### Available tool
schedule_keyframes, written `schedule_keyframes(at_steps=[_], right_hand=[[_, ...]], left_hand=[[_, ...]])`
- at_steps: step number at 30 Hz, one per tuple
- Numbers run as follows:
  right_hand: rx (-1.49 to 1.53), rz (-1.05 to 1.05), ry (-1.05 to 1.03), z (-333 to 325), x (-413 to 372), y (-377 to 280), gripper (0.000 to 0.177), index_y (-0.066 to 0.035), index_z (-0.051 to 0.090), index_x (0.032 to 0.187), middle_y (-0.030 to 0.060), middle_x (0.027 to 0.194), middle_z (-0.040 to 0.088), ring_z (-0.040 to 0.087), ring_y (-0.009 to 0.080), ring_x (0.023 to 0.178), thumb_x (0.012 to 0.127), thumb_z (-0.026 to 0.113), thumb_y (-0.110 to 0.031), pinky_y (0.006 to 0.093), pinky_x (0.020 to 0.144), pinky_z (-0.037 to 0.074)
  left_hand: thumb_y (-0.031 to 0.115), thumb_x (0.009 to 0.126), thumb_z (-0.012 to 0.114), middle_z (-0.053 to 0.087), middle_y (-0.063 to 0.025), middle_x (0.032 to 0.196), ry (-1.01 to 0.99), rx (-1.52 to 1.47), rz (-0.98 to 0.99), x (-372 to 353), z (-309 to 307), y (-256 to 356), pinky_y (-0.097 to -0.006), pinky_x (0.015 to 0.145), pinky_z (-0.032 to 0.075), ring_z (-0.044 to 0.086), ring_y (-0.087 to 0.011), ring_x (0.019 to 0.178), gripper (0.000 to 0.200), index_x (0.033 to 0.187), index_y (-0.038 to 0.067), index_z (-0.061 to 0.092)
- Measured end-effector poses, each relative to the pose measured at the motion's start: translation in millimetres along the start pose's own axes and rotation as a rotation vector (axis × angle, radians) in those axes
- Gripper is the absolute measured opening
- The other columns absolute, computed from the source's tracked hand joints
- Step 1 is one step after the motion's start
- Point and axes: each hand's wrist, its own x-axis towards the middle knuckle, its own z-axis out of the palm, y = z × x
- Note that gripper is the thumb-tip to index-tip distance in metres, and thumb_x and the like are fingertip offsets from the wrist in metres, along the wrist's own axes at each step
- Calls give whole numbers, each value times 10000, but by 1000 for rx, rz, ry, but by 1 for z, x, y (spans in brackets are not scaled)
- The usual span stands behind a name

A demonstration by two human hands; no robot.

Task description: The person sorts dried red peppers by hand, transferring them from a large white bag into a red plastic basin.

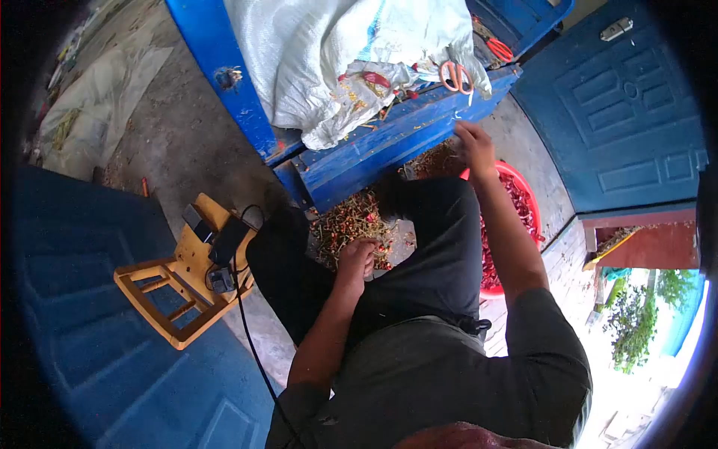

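Note:
My left hand (357, 262) is closed, fingers curled, above a pile of dry stems and red bits (350, 230) on the floor between my legs. Whatever it may hold is hidden. Out in front of the blue bench, my right hand (474, 148) is raised with bent fingers; they are too small and blurred to show a grip. Beneath that forearm stands a red basin (537, 206) full of dried red chillies (516, 196). Scissors with orange handles (455, 77) lie at the bench edge, just beyond my right hand.
A white woven sack (299, 67) with scraps covers the blue bench (374, 165). Red-handled scissors (499, 49) lie farther back. At left, a wooden chair (168, 299) carries small devices, and a black cable (250, 344) runs toward me. Blue doors (621, 105) stand nearby.

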Motion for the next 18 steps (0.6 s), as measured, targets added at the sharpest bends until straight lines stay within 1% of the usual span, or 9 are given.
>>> schedule_keyframes(at_steps=[2,4,5,7,11,13,14,16,18], right_hand=[[-196,-286,-118,59,14,-40,261,-23,715,1053,89,871,698,661,191,841,880,711,-217,299,736,517],[-521,-750,-133,103,40,-55,321,-2,705,1065,126,940,719,680,217,844,887,713,-269,338,790,528],[-658,-810,-65,123,40,-69,344,-28,711,1071,183,1026,703,688,296,922,863,722,-301,364,829,531],[-784,-768,-105,153,42,-90,334,-75,717,1076,169,1075,689,664,341,972,852,711,-323,403,854,525],[-941,-753,-218,176,61,-87,323,-99,704,1090,152,1071,683,656,337,981,854,694,-319,421,854,520],[-1037,-679,-250,177,65,-84,325,-203,678,1174,142,1173,652,640,345,1051,885,633,-346,442,900,513],[-1042,-675,-252,175,63,-79,325,-203,678,1174,142,1173,652,640,345,1051,885,633,-346,442,900,513],[-814,-778,-131,166,50,-78,299,-86,666,1112,163,1014,683,668,321,918,880,666,-276,406,818,522],[-678,-724,-161,155,40,-80,298,-61,658,1109,154,976,686,672,288,867,897,657,-271,387,791,525]], left_hand=[[108,955,552,413,60,626,52,5,19,-5,-2,4,-241,424,277,346,-46,482,129,1032,57,642],[105,959,549,413,61,626,104,12,31,-9,-5,6,-241,423,273,340,-45,479,126,1027,61,645],[103,956,552,416,62,626,113,3,32,-9,-8,6,-240,423,272,343,-45,480,124,1029,61,644],[100,952,555,418,63,627,125,-8,40,-8,-10,6,-239,422,271,345,-45,481,123,1030,61,642],[121,943,565,411,75,629,131,-32,54,-4,-12,5,-224,415,274,351,-39,480,123,1026,54,626],[139,943,564,402,80,622,95,-31,73,-2,-13,3,-219,404,267,343,-35,471,118,1002,58,626],[139,943,564,402,80,622,94,-36,68,-2,-15,1,-219,404,267,343,-35,471,118,1002,58,626],[140,941,564,391,84,613,67,-36,80,-3,-13,3,-215,397,262,334,-31,463,109,990,66,628],[136,937,568,387,86,609,54,-32,70,-2,-14,2,-214,397,261,334,-30,463,104,988,69,629]])
